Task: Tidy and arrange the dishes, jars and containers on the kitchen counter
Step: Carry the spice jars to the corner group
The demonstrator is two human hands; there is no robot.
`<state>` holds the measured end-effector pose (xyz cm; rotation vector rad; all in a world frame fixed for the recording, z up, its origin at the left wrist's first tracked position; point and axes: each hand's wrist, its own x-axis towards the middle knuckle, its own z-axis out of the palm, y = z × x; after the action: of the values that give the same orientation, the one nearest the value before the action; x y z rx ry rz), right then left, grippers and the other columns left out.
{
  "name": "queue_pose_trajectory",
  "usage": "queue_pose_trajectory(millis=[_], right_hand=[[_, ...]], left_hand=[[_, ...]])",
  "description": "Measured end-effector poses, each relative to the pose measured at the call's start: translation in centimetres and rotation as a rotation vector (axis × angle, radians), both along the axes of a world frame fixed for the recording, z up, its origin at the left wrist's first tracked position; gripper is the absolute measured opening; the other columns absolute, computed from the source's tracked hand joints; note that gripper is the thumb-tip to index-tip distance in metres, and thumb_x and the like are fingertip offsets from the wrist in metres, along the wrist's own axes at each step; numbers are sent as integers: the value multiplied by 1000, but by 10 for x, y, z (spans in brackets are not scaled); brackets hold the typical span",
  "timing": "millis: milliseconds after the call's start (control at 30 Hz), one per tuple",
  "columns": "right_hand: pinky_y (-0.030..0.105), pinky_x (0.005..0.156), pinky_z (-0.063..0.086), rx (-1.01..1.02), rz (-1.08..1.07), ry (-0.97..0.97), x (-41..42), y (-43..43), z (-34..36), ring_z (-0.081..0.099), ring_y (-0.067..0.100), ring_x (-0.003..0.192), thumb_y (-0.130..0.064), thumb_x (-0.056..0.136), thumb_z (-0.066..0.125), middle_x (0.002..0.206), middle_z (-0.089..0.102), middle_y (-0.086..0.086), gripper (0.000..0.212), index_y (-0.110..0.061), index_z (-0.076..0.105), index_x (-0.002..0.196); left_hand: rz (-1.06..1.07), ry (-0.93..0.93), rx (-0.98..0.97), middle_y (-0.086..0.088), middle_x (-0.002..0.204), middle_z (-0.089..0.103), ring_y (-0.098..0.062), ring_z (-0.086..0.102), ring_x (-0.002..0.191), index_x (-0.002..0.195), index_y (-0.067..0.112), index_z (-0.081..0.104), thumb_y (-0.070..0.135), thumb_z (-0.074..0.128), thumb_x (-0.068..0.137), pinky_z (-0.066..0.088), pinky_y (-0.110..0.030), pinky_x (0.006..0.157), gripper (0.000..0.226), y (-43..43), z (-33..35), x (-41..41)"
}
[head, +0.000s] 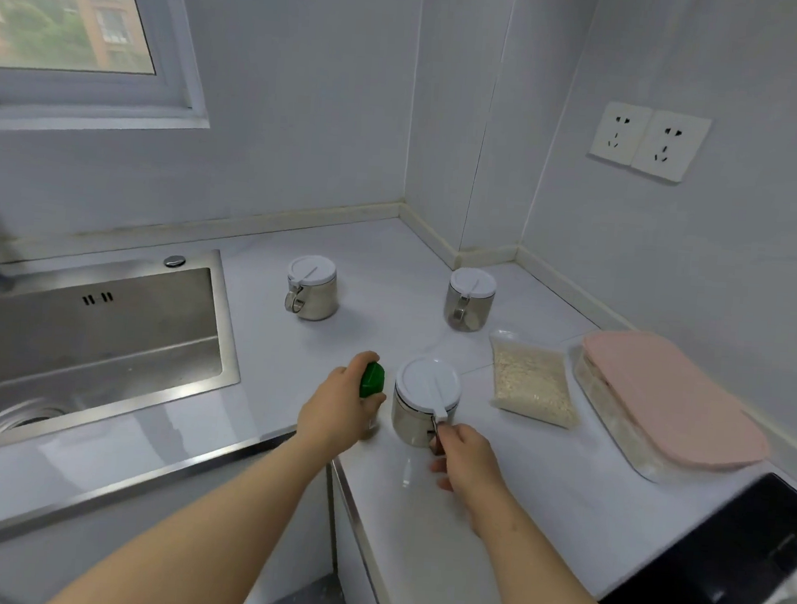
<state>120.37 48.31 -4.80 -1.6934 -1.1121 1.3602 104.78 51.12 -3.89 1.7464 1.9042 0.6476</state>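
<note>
Head view: the only camera; clock directions are read from the near jar (425, 400) on the counter (391, 249).
Left hand (338, 410): fingers curled round a green-capped bottle (372, 380) at 9 o'clock, just beside the jar; the bottle's body is mostly hidden.
Right hand (466, 457): at 5 o'clock, thumb and forefinger pinching the jar's metal handle, the other fingers loose.
Other jars: far-left jar (312, 288) at 11 o'clock and far-right jar (470, 299) at 1 o'clock, well apart from each other.
Other containers: grain bag (530, 381) at 3 o'clock, with the pink-lidded box (663, 405) beyond it by the wall.
Sink (93, 327): at 9 o'clock, past the bottle.
Step in hand: probably moving jar and bottle back to join the far jars.
Doing it well: a handle pinch lets the jar swing, so lift it low and level, or slide it. Keep the bottle upright. Set both down between the far jars, with handles turned alike.
</note>
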Motion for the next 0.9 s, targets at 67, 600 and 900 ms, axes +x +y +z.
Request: queue_pose_trajectory(millis=[67, 600, 900], right_hand=[[23, 53, 38, 9, -8, 5, 1, -4, -1, 49, 15, 60, -19, 99, 40, 73, 51, 2, 26, -14, 49, 74], [22, 50, 30, -31, -198, -5, 4, -36, 5, 38, 11, 54, -11, 94, 42, 64, 50, 0, 25, -12, 53, 71], [21, 55, 27, 31, -574, 33, 31, -80, 15, 40, 11, 60, -12, 95, 41, 67, 49, 0, 28, -13, 51, 69]], left_hand=[[76, -70, 7, -7, 127, 51, -28, 54, 111, 140, 23, 27, 30, 57, 90, 47, -39, 90, 59, -6, 0, 4], [46, -305, -99, -4, 97, 51, -21, 49, 84, 121, 9, 42, 21, 60, 90, 37, -29, 68, 38, -19, -4, 13], [-267, -368, -108, -3, 99, 51, -17, 49, 81, 122, 10, 42, 19, 59, 90, 38, -25, 61, 37, -23, 28, 51]])
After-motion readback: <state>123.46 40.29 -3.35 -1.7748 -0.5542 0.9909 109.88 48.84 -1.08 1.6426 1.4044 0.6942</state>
